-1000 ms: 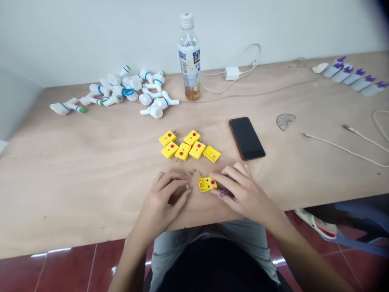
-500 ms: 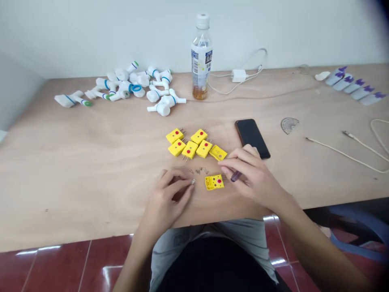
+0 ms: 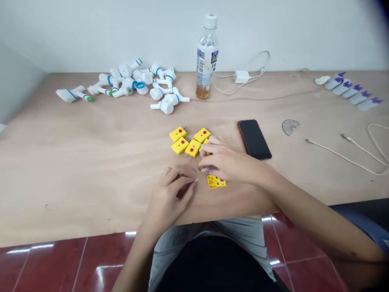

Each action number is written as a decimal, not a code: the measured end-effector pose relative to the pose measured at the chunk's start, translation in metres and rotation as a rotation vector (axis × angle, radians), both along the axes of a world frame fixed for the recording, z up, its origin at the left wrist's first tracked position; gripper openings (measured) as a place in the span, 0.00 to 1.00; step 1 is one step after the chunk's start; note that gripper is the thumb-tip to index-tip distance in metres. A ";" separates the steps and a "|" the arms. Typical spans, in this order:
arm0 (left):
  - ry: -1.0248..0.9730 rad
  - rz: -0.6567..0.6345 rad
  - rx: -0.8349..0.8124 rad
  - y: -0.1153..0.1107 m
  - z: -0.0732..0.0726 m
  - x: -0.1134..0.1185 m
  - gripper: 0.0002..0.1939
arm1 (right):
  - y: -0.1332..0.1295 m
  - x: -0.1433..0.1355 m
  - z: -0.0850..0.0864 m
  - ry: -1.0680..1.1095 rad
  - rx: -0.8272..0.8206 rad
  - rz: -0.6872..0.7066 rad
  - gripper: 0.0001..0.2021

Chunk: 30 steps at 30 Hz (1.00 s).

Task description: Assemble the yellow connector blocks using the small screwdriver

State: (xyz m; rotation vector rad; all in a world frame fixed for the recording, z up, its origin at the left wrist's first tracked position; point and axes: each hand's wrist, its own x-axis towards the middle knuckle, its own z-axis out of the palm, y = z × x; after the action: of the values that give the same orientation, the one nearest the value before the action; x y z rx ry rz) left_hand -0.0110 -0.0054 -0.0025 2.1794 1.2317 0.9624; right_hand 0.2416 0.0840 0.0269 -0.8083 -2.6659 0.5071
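My left hand (image 3: 172, 194) rests by the table's front edge, thumb and forefinger pinching a small pale piece with a hole (image 3: 197, 180). My right hand (image 3: 223, 160) is closed around a purple-handled screwdriver (image 3: 208, 170), of which only the handle's end shows clearly. Its fingertips are over the small screws (image 3: 194, 170), mostly covered now. Just below lies an open yellow plug half (image 3: 216, 182), its inside facing up, partly under the right hand. Several closed yellow plugs (image 3: 192, 149) with red dots and metal pins are grouped behind; the right hand hides part of one.
A black phone (image 3: 254, 139) lies right of the plugs, with a protractor (image 3: 290, 127) and white cable (image 3: 337, 156) beyond. At the back stand a drink bottle (image 3: 207, 61), a charger (image 3: 242, 76), white jointed pieces (image 3: 133, 81) and purple-topped grey pieces (image 3: 352, 90).
My right hand has moved left with the screwdriver, from beside the open plug half to over the screws. It now covers the empty yellow cover. My left hand keeps its pinch.
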 end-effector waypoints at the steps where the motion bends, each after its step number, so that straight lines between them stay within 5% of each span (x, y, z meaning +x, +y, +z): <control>1: 0.000 -0.003 0.001 0.000 0.000 0.000 0.05 | 0.001 -0.001 -0.001 -0.010 -0.002 0.009 0.07; 12: 0.011 -0.012 -0.007 0.000 -0.002 0.000 0.04 | -0.004 -0.003 0.000 -0.018 -0.020 0.014 0.10; 18: 0.021 0.003 -0.017 -0.005 0.003 0.005 0.05 | -0.044 0.019 0.013 0.251 -0.031 -0.119 0.07; 24: -0.240 0.076 -0.159 -0.014 0.012 0.031 0.03 | -0.097 0.023 -0.003 0.444 0.109 -0.317 0.12; 30: -0.275 0.105 -0.274 -0.019 0.010 0.049 0.04 | -0.107 0.015 -0.021 0.515 0.105 -0.449 0.13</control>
State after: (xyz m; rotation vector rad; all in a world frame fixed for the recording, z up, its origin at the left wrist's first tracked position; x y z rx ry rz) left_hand 0.0377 -0.0240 0.0071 1.7244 1.2697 1.0276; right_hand 0.2565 -0.0232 0.0060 -1.0403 -1.9508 0.3887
